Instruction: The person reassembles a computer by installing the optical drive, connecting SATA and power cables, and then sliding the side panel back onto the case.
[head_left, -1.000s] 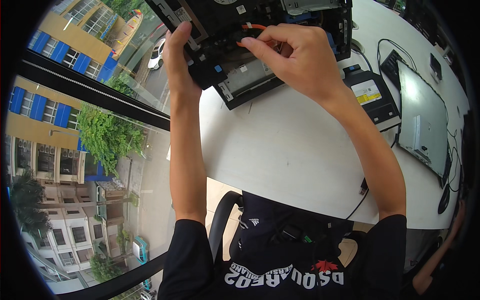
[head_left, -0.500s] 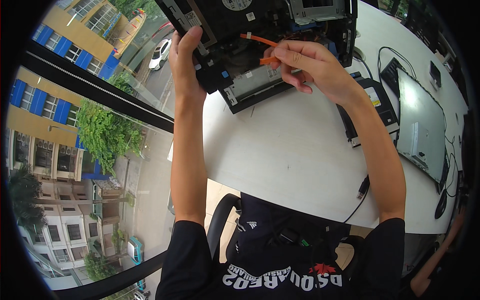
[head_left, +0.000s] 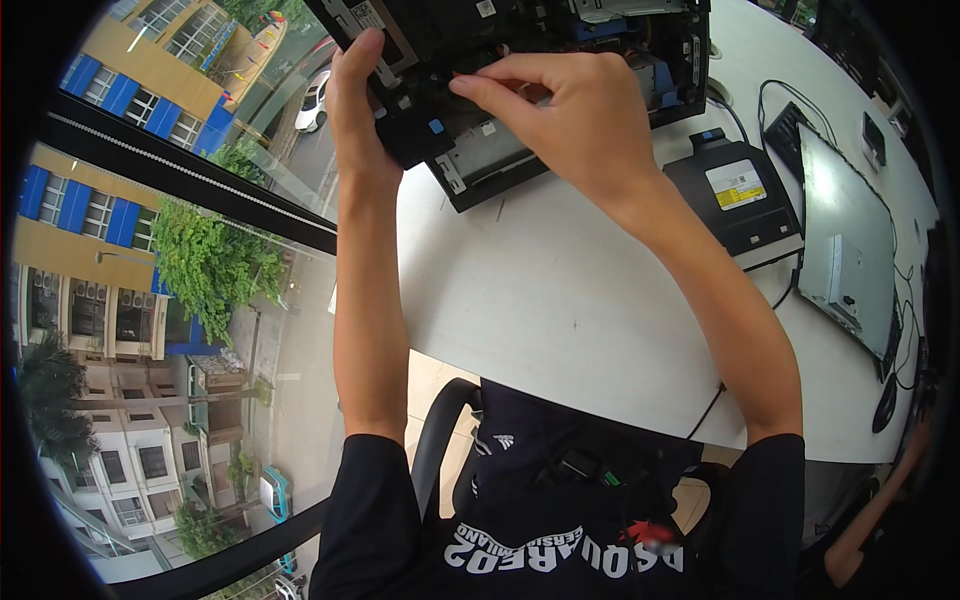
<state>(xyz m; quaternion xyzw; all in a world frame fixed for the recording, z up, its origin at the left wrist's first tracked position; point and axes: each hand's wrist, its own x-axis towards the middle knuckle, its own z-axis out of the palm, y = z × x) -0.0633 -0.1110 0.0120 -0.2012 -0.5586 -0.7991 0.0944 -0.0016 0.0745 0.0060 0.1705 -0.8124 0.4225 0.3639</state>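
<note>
An open black desktop computer case stands at the table's far edge, cut off by the top of the picture. My left hand is closed round its left side, thumb lying on the top edge. Inside the case, my right hand pinches with thumb and forefinger near the left-hand parts. A small bit of an orange flat cable shows at those fingertips; my hand hides the rest of it. Where its end sits among the dark parts I cannot make out.
On the white table, right of the case, are a black plastic bracket with a label, a grey metal panel, a keyboard, a phone and loose cables. Another person's arm shows at lower right. A window lies left.
My right hand has moved left and deeper into the case, taking the orange cable with it. The cable is now mostly hidden. The case has shifted slightly up and left in the picture.
</note>
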